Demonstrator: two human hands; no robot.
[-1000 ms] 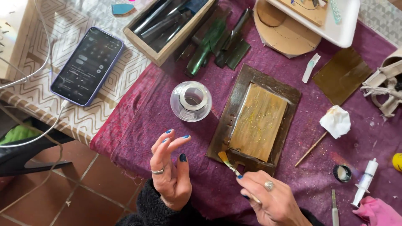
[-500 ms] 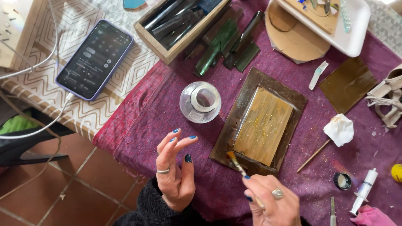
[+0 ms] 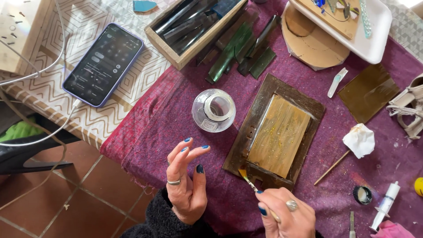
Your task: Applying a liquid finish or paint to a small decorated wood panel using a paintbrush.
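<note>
Head view: right hand [image 3: 286, 216] fingers pinch a small brush [image 3: 248, 180] pointing at eleven o'clock onto the brown frame [image 3: 251, 132]; left hand [image 3: 187, 185] hovers with fingers apart.

My right hand [image 3: 286, 213] gripped a small paintbrush [image 3: 249, 180], bristles touching the near edge of the dark wooden frame [image 3: 273, 128] on the purple cloth [image 3: 176, 114]. My left hand [image 3: 187, 180] hovered open near the glass jar [image 3: 213, 110], empty.
</note>
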